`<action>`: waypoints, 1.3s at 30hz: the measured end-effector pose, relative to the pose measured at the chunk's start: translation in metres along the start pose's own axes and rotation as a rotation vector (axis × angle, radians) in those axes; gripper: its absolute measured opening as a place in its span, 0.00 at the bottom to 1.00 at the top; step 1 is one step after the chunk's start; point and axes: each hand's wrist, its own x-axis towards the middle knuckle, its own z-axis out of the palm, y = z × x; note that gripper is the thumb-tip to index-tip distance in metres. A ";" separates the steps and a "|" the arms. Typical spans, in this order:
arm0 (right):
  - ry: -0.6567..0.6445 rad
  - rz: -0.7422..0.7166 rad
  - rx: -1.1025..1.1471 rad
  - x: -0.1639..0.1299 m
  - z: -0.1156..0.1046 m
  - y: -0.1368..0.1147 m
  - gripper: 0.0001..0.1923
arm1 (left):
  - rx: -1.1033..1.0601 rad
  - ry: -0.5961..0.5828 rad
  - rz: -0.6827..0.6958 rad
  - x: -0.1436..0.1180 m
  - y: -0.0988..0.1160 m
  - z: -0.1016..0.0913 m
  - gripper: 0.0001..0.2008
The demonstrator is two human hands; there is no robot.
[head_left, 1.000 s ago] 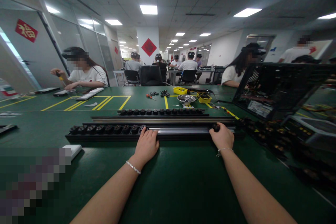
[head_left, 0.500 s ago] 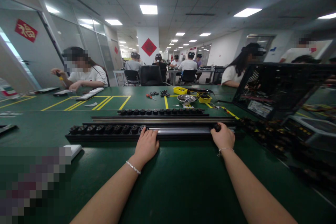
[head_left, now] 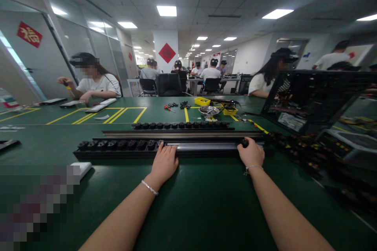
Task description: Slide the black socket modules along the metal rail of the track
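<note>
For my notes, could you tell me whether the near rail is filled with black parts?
Partly: black parts fill only the rail's left stretch.

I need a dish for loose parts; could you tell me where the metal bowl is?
The metal bowl sits far across the green table, between two yellow trays.

Open computer case (head_left: 312, 102), steel bowl (head_left: 209, 110), yellow tray (head_left: 202, 101), seated person in white (head_left: 98, 84)

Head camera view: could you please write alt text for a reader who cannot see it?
A person's left hand and right hand rest on a long black rail with a bare silver middle section, lying across a green table mat. A row of small black parts fills the rail's left part. An open black computer case stands at right; other people work behind.
</note>
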 end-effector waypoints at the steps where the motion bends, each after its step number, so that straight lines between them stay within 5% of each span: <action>1: -0.001 0.004 -0.001 0.000 0.000 0.000 0.23 | 0.000 -0.002 0.000 0.000 0.000 0.000 0.17; 39: -0.002 0.043 -0.019 0.004 -0.003 0.006 0.24 | -0.002 -0.001 -0.002 0.000 0.000 0.000 0.16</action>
